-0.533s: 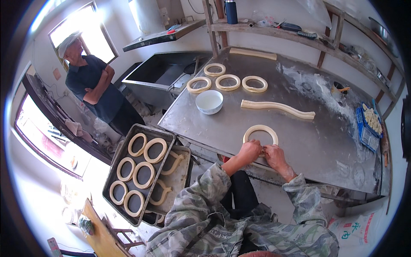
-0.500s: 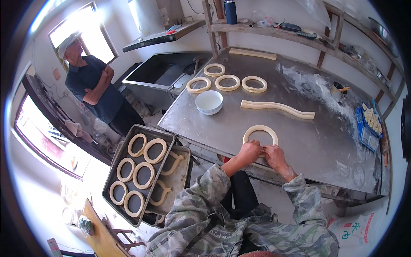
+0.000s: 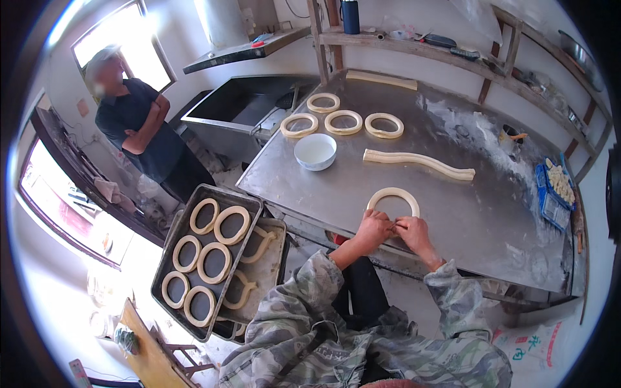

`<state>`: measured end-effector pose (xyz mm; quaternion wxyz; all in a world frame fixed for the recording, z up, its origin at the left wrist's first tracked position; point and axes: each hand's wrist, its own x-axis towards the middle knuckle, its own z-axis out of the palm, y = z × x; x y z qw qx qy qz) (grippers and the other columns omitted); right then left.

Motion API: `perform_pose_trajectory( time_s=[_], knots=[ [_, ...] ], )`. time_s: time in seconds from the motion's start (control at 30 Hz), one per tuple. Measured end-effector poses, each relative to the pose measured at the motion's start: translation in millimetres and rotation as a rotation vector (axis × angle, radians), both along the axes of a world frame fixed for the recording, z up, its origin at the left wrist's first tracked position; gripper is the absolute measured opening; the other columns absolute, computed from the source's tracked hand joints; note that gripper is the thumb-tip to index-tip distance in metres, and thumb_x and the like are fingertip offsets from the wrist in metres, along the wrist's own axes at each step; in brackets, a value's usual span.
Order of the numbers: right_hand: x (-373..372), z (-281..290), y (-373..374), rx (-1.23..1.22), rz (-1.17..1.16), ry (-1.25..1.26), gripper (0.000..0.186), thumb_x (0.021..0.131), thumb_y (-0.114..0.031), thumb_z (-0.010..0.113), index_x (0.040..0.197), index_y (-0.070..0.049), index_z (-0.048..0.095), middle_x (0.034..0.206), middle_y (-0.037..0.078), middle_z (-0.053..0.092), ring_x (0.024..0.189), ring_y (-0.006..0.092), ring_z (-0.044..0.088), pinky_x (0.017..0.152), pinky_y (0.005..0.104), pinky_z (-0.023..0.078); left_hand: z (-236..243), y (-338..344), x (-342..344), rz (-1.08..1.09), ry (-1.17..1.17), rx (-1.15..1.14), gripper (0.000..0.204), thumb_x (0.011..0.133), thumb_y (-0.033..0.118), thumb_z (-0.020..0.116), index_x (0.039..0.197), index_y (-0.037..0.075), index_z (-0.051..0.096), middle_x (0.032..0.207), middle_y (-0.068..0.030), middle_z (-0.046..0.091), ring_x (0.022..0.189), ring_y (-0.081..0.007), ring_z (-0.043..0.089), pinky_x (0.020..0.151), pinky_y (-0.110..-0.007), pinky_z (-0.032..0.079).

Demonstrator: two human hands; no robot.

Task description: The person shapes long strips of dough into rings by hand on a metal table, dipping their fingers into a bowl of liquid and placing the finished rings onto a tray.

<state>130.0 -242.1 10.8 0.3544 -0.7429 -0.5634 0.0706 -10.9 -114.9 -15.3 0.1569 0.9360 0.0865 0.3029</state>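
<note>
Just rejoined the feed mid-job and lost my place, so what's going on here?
The person's left hand and right hand hold the near side of a pale, round dough ring on the grey metal table. Beyond it lie a pale, wavy dough strip and, near a white round bowl, four finished-looking rings. Six more rings fill a dark rectangular metal tray to the left. Another person stands with arms folded.

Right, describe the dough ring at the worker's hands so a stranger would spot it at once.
Start with the metal table. At its near edge, the left hand and right hand meet on the near side of a pale dough ring. Unlike the four rings farther back, or those in the dark tray, this one has hands on it.
</note>
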Motion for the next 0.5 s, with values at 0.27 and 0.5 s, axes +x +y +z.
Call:
perform_pose_trajectory(
  time_s=[0.27,0.5],
  knots=[
    [1,0,11,-0.100,-0.022,0.135,0.024,0.079,-0.028,0.072,0.093,-0.008,0.078,0.101,0.009,0.075,0.087,0.0312,0.072,0.078,0.0370,0.057,-11,6,-2,-0.017,-0.048,-0.074,0.008,0.079,0.019,0.071,0.080,0.011,0.072,0.089,-0.0027,0.067,0.095,-0.0236,0.063,0.096,-0.043,0.042],
    [-3,-3,15,-0.080,-0.065,0.047,0.025,0.078,-0.029,0.073,0.092,-0.008,0.078,0.101,0.010,0.074,0.091,0.0321,0.071,0.079,0.0397,0.056,-14,9,1,-0.015,-0.076,-0.053,0.011,0.077,0.019,0.070,0.081,0.009,0.072,0.090,-0.0042,0.069,0.094,-0.0241,0.063,0.096,-0.042,0.043]
  ],
)
